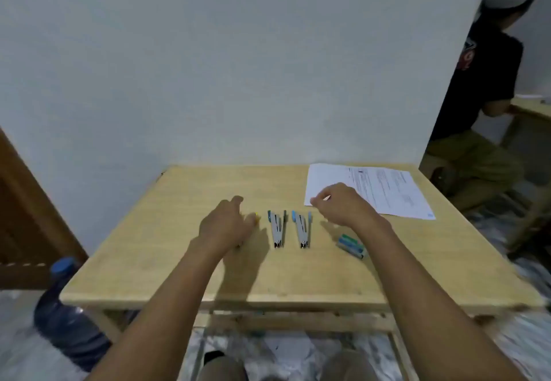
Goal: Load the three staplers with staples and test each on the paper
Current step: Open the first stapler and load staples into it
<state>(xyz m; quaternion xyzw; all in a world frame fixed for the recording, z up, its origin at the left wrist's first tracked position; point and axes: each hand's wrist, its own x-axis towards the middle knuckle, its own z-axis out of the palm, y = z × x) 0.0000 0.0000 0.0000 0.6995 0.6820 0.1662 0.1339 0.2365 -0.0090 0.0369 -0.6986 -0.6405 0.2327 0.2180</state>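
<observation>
Two grey staplers lie open side by side mid-table: one with teal ends (277, 228) and one with blue ends (302, 229). My left hand (226, 225) covers a third stapler, of which only a yellow tip (256, 216) shows. My right hand (343, 204) hovers right of the staplers and pinches a thin pale strip of staples (327, 198) between thumb and fingers. Small green and blue staple boxes (351, 245) lie near my right wrist. A printed sheet of paper (384, 189) lies at the table's far right corner.
The wooden table (167, 231) stands against a white wall. A large blue water bottle (64, 312) stands on the floor at its left. Another person (489, 88) crouches at the right beside a second table. My knees show under the front edge.
</observation>
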